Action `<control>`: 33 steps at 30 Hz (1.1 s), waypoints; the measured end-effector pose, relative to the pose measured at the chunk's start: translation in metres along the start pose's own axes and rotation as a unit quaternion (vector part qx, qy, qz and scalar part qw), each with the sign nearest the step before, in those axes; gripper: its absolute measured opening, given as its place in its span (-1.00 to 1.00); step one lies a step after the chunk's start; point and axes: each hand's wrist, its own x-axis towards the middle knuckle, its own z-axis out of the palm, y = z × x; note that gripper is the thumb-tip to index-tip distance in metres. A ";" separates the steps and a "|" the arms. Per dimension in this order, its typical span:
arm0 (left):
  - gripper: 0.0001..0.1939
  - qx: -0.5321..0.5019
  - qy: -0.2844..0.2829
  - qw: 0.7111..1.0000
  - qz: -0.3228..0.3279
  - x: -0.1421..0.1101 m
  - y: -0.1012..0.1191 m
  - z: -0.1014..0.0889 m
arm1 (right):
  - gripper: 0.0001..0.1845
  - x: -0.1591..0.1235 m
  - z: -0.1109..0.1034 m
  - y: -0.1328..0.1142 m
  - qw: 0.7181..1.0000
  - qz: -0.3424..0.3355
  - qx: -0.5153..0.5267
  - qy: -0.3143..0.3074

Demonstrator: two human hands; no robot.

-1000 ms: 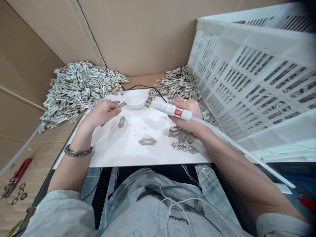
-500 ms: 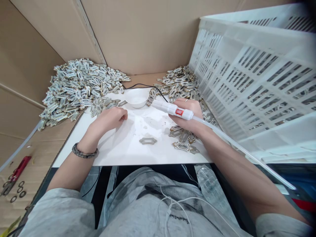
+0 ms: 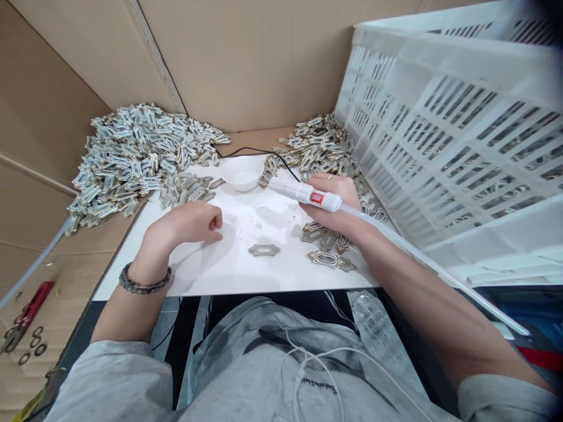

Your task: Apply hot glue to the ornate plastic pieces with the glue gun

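My left hand [image 3: 190, 224] rests on the white board [image 3: 229, 266] with its fingers curled into a loose fist; whatever they hold is hidden. My right hand [image 3: 334, 205] grips a white pen-like tool [image 3: 305, 194] with a red button and a clear tube trailing back along my arm. One flat metal plate [image 3: 264, 250] lies on the board between my hands. A few more plates [image 3: 328, 249] lie under my right wrist.
A big heap of metal plates [image 3: 132, 158] is at the back left, a smaller heap [image 3: 319, 146] at the back right. A white bowl [image 3: 241, 173] stands between them. A white slatted crate [image 3: 448, 129] fills the right side. Cardboard walls surround. A red tool [image 3: 30, 309] lies far left.
My left hand pulled back from near the left heap toward me and curled into a fist. The loose plate that lay beside it is no longer in view. The right hand stayed put.
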 end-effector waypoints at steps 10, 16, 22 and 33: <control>-0.91 -0.037 -0.042 0.997 0.062 -0.001 0.014 0.002 | -0.71 0.000 0.001 0.000 1.000 0.003 -0.005 -0.008; -0.90 -0.073 -0.065 0.980 0.171 -0.011 0.039 0.006 | -0.69 0.001 -0.001 -0.001 1.000 0.005 -0.013 -0.012; -0.81 -0.030 0.056 0.970 0.236 -0.008 0.063 0.010 | -0.68 0.002 -0.003 -0.002 1.000 0.002 -0.024 -0.018; -0.93 -0.168 0.105 0.949 0.246 0.023 0.068 0.021 | -0.73 0.002 -0.001 0.000 1.000 0.002 -0.003 -0.001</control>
